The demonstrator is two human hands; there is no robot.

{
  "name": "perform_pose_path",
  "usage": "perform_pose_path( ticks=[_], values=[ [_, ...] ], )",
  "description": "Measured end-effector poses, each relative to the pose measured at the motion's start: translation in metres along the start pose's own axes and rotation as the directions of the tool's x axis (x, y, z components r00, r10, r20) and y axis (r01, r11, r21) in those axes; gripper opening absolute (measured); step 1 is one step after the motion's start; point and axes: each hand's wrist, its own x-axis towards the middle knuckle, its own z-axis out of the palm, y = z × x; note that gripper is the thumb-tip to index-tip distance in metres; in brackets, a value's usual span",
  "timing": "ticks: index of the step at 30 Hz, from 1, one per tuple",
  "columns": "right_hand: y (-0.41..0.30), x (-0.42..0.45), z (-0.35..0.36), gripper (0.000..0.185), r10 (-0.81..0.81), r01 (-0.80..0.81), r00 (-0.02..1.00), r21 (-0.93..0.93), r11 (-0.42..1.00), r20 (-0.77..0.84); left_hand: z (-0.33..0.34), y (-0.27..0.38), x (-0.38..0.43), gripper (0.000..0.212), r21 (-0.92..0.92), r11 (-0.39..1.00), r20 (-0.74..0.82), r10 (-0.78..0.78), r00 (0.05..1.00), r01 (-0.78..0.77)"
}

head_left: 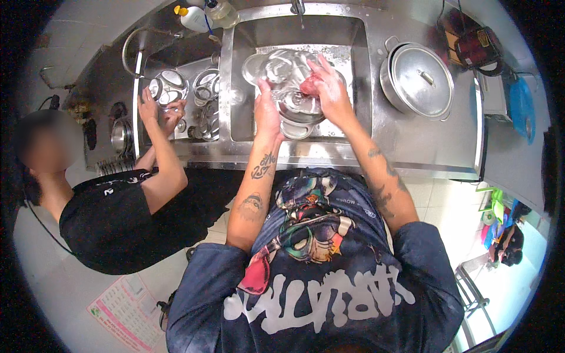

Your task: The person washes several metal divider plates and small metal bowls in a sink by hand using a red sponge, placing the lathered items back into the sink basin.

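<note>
A shiny metal tray with moulded hollows [282, 66] is held tilted inside the right-hand sink basin [247, 39]. My left hand [268, 110] grips its near left side, thumb up along the edge, the other fingers mostly hidden. Against the tray's right part, my right hand [331, 90] presses a red scrubbing pad or cloth [310, 84], its fingers stretched over it. Below the tray shows another metal piece with a rounded end [296, 130]; glare makes their outlines hard to separate. A faucet [298, 6] sits at the basin's far edge.
On the right counter stands a lidded metal pot [417, 81]. To the left, a co-worker's hands [154, 110] handle metal trays [170, 86] in a second basin. Bottles [194, 17] stand behind the divider. A dark red appliance [479, 46] is at the far right.
</note>
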Motion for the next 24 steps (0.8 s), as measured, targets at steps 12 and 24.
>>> perform_pose_path(
  ticks=[12,24],
  values=[
    [0.018,-0.023,0.062,0.034,0.171,-0.188,0.95,-0.04,0.981,-0.261,0.009,-0.054,0.027,0.062,0.092,0.995,-0.268,-0.016,0.963,0.042],
    [0.051,0.004,0.071,0.03,0.063,-0.064,0.998,-0.047,0.997,-0.029,-0.029,-0.091,0.07,0.068,0.42,0.869,-0.264,-0.159,0.951,0.262]
  ],
)
